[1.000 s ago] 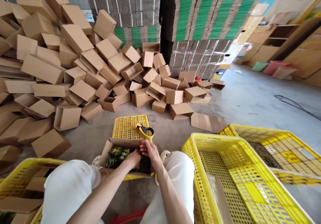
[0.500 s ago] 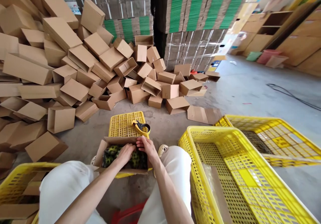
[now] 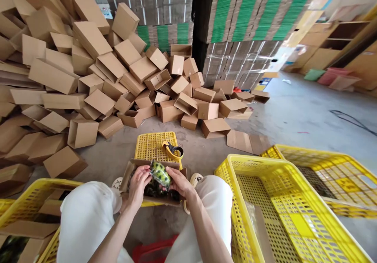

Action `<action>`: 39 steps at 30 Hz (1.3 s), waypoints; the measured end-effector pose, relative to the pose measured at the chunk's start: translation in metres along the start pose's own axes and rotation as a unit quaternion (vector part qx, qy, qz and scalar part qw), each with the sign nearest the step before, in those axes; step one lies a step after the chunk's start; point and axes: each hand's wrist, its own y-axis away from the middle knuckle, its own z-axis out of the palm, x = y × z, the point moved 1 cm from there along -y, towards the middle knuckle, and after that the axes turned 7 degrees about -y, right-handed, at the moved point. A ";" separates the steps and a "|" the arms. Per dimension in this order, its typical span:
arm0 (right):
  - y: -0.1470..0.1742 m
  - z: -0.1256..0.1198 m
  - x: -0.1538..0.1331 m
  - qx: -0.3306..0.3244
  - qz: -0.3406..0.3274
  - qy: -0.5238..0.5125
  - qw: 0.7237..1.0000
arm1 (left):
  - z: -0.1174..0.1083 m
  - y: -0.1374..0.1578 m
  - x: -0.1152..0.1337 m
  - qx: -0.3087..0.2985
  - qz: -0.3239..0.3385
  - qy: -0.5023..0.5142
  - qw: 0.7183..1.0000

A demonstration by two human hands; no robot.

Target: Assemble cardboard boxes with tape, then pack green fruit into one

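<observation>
Between my two hands, above an open cardboard box point(image 3: 127, 175), is a green item with black spots in clear plastic wrap point(image 3: 160, 175); its exact kind I cannot make out. My left hand point(image 3: 139, 184) pinches its left end. My right hand point(image 3: 179, 182) grips its right side. More dark, wrapped items lie inside the box, partly hidden by my hands. The box rests on an upturned yellow crate point(image 3: 154, 144). On that crate, just beyond the box, lies a yellow and black tape dispenser point(image 3: 173, 150).
A big yellow crate point(image 3: 231, 192) stands at my right, with another yellow crate point(image 3: 324, 157) behind it. At my left a yellow crate point(image 3: 66, 182) holds cardboard boxes. A heap of cardboard boxes point(image 3: 97, 102) spreads ahead, before stacked flat cartons point(image 3: 247, 11). A red stool point(image 3: 153, 249) is below me.
The spotted wrapped item has come up out of the box, now held between both hands. My left hand has moved to the box's left side. The view has shifted slightly left.
</observation>
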 end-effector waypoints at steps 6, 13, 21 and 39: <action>0.002 -0.001 -0.006 0.041 -0.052 0.061 0.996 | 0.006 -0.003 -0.009 -0.070 -0.148 -0.038 0.986; 0.001 0.000 -0.007 0.044 -0.073 0.017 0.996 | 0.001 -0.007 -0.016 -0.073 -0.123 -0.011 0.990; 0.003 0.005 -0.008 -0.015 -0.056 0.018 0.998 | -0.005 -0.002 -0.012 -0.092 -0.081 -0.040 0.992; 0.006 0.001 -0.007 -0.033 -0.071 0.057 0.995 | -0.006 0.000 -0.012 -0.135 0.019 -0.170 0.976</action>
